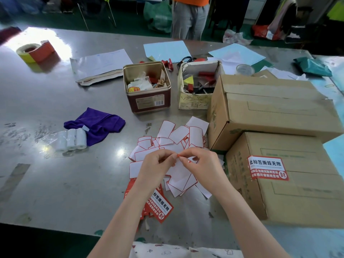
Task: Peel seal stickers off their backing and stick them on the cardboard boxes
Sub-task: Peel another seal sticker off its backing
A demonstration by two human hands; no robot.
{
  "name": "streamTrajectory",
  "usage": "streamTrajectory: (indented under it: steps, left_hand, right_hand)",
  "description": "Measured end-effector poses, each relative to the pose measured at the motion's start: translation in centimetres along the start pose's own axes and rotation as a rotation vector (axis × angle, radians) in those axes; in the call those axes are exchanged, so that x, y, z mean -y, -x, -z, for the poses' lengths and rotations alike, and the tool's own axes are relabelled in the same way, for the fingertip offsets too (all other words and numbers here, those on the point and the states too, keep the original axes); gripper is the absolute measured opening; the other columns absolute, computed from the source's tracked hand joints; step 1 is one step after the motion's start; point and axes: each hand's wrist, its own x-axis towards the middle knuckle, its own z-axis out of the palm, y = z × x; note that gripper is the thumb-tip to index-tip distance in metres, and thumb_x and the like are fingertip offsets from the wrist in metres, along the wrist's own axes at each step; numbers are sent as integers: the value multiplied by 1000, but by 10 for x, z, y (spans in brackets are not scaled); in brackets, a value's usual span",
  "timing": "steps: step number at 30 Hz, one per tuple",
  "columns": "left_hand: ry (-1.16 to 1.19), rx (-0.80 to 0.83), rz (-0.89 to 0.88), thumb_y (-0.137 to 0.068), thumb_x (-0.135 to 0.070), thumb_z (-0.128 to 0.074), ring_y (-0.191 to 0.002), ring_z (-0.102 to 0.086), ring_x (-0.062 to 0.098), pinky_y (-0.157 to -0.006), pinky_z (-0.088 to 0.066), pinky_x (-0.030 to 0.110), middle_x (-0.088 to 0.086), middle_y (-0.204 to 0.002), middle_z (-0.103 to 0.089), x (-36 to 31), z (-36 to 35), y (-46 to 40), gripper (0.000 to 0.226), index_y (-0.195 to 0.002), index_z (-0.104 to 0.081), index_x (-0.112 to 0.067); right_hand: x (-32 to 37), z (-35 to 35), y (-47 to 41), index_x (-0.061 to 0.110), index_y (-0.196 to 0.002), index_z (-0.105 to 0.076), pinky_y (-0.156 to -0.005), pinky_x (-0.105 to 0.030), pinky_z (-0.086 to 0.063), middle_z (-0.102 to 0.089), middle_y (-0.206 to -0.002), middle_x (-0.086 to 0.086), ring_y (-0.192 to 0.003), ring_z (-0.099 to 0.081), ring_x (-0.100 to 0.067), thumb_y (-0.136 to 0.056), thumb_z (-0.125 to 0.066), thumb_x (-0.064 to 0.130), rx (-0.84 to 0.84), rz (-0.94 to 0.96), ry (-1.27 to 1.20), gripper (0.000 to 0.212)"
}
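Observation:
My left hand (157,164) and my right hand (202,163) meet above the table and pinch one seal sticker (181,169) at its top edge; its white back faces me. Under them lies a heap of white peeled backings (178,135). A stack of red and white seal stickers (161,203) lies under my left forearm. At the right, the near cardboard box (290,194) carries one red seal sticker (267,168) on its top. A second cardboard box (270,110) stands behind it.
A metal tin (147,87) and a small open carton (197,84) of odds and ends stand behind the heap. A purple cloth (96,123) and wrapped paper rolls (71,139) lie left. A tape roll (34,51) sits far left. A person stands beyond the table.

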Motion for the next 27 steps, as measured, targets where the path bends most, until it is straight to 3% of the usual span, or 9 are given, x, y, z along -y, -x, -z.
streamTrajectory:
  steps: [6, 14, 27]
  left_hand:
    - [-89, -20, -86, -92, -24, -53, -74, -56, 3, -65, -43, 1, -13, -77, -58, 0, -6, 1, 12, -88, -64, -20]
    - [-77, -27, -97, -93, -22, -52, -75, -56, 3, -66, -44, 3, -13, -78, -58, 0, -10, 1, 12, -89, -63, -20]
    - [-68, 20, -103, -91, -22, -56, -76, -58, 1, -65, -44, 3, -14, -79, -62, -2, -7, 5, 9, -87, -64, -24]
  right_hand:
    - [-2, 0, 1, 19, -97, -72, -70, 1, -39, -70, -90, 8, -78, -56, 7, -87, -63, 18, -45, -1, -28, 14]
    - [-1, 3, 3, 19, -100, -71, -70, 2, -39, -65, -87, 14, -78, -55, 11, -88, -61, 20, -34, -17, -39, 15]
    - [0, 3, 7, 18, -94, -71, -74, -15, -46, -65, -84, 12, -82, -58, 2, -89, -59, 22, -31, -96, -120, 14]
